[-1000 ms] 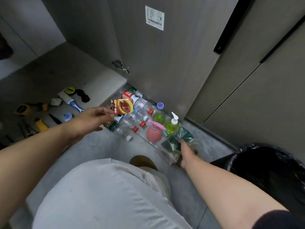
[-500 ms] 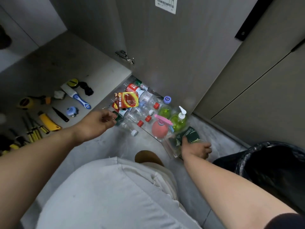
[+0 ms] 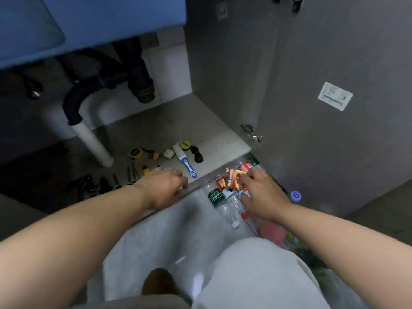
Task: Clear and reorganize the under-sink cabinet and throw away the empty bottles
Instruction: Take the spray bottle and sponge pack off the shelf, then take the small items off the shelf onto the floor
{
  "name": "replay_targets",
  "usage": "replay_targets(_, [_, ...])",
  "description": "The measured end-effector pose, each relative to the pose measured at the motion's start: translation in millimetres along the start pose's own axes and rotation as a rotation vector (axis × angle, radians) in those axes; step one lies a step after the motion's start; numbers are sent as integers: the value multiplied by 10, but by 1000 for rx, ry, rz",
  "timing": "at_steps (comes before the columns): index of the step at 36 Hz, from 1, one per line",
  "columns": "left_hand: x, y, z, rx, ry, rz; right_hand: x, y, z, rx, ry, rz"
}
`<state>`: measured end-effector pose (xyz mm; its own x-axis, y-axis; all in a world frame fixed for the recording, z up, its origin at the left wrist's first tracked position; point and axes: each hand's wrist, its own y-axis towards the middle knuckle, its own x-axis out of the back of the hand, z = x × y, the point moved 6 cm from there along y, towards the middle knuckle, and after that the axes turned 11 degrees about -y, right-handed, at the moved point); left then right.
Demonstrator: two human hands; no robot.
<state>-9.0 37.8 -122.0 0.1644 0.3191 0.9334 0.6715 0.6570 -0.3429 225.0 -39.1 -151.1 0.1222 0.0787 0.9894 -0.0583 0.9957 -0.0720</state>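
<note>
Below the front edge of the cabinet floor (image 3: 223, 139), beside the open door (image 3: 334, 152), clear plastic bottles (image 3: 224, 209) are heaped on the ground. A red-and-yellow packet (image 3: 231, 179) lying on them is pinched by the right hand (image 3: 264, 194). The left hand (image 3: 165, 188) is held curled over that edge; whether anything is gripped cannot be told.

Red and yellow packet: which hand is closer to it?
Right. The right hand grips the red and yellow packet; the left hand is apart, off to its left.

A home's under-sink cabinet (image 3: 178, 121), as we crouch before it: blue sink basin (image 3: 89, 23) and black drain pipes (image 3: 140, 81) beyond our left hand (image 3: 165, 188), hand tools (image 3: 136, 152) beside it, plastic bottles (image 3: 215, 197) and a red packet (image 3: 231, 180) at our right hand (image 3: 260, 192).
</note>
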Motion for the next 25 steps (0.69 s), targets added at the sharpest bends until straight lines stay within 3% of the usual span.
replay_targets(7, [-190, 42, 737, 155, -52, 41, -97, 953, 402, 211, -187, 258])
replay_targets(13, [-572, 410, 1210, 290, -239, 28, -531, 1620, 567, 242, -194, 449])
replay_targets(21, [-766, 1211, 1481, 341, -542, -199, -1018, 2304, 561, 111, -83, 463])
replay_targets(25, [-765, 1704, 1585, 286, -531, -236, -1212, 2440, 541, 94, -65, 375])
